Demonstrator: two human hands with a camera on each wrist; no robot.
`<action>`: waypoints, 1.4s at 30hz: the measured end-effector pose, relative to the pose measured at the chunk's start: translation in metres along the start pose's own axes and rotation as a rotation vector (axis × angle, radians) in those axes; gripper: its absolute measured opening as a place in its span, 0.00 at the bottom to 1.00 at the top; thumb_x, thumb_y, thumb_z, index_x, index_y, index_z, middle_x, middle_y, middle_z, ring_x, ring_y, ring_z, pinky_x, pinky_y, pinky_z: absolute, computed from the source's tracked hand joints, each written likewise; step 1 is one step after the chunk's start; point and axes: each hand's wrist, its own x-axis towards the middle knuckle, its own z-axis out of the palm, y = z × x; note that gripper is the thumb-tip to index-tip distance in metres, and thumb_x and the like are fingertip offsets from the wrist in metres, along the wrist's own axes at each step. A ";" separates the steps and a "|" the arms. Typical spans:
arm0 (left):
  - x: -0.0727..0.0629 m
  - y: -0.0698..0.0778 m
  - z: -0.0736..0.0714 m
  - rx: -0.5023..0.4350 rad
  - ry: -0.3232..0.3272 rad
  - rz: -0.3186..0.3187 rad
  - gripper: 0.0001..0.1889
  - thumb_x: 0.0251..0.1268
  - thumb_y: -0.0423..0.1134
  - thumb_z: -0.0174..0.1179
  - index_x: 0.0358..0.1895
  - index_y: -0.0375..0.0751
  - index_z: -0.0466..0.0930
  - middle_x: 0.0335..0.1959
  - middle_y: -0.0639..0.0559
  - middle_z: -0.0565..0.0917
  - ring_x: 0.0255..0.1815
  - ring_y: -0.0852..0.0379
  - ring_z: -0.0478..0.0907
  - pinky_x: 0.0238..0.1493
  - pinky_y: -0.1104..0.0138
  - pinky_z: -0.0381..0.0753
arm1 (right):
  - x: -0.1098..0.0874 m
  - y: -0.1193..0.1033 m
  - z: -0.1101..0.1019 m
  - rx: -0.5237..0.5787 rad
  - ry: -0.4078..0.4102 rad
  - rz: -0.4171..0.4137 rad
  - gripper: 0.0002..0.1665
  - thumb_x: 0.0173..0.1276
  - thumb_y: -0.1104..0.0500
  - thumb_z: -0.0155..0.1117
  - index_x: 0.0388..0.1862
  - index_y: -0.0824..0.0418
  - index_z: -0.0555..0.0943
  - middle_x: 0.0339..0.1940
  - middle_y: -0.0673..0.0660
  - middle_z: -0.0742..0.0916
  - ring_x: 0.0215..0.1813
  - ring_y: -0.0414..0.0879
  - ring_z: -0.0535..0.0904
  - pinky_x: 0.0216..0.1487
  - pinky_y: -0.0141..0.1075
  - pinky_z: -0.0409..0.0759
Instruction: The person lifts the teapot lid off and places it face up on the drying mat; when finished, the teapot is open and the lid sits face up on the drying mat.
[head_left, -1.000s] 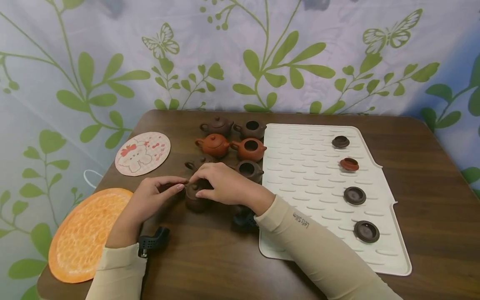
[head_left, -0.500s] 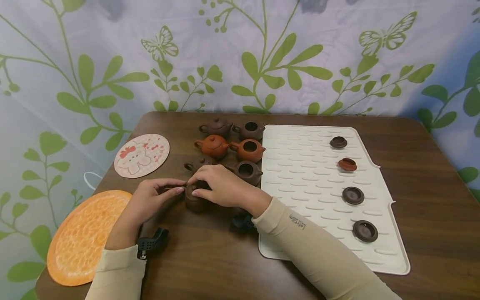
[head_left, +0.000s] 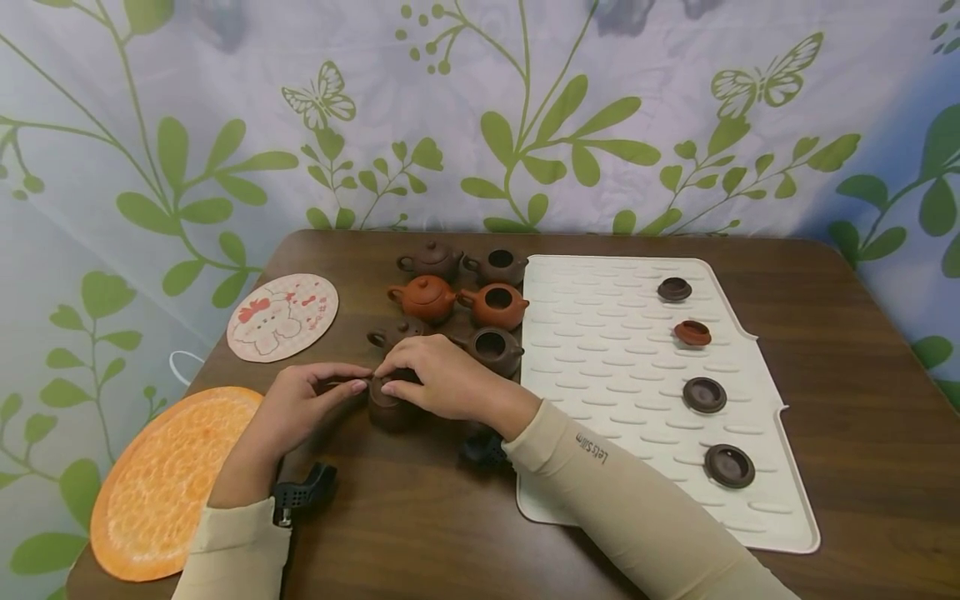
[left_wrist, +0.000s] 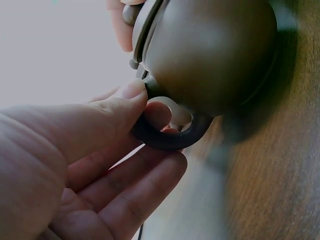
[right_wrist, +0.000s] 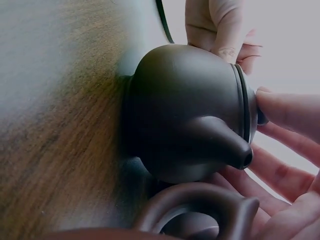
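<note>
A dark brown teapot [head_left: 388, 414] stands upright on the table at the near end of the left column of teapots. My left hand [head_left: 303, 404] pinches its loop handle [left_wrist: 172, 140], thumb on top and a finger inside the loop. From the right, my right hand [head_left: 442, 379] reaches over with thumb and fingers at the round knob [left_wrist: 131, 15] of the lid [left_wrist: 142, 32], which sits on the pot's mouth. The short spout [right_wrist: 222, 140] points toward the right side. Close by the spout is the handle [right_wrist: 195, 192] of another teapot, mostly hidden under my right hand in the head view.
Behind are lidded teapots, including an orange one [head_left: 426, 297], beside lidless ones such as another orange pot [head_left: 487, 315]. Several loose lids, one reddish [head_left: 692, 333], lie on the white ridged mat [head_left: 600, 400]. A rabbit-print mat [head_left: 307, 325] and an orange-slice mat [head_left: 157, 492] lie left.
Both hands stay at the same teapot. My right thumb has moved slightly left over the lid's knob. The head view has tipped up a little.
</note>
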 end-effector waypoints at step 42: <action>0.000 0.006 0.001 0.092 0.025 0.002 0.09 0.71 0.33 0.71 0.51 0.38 0.92 0.46 0.51 0.91 0.47 0.53 0.87 0.47 0.70 0.82 | -0.013 -0.018 -0.018 0.386 0.157 -0.009 0.24 0.82 0.64 0.62 0.73 0.52 0.81 0.62 0.50 0.79 0.52 0.39 0.78 0.49 0.35 0.79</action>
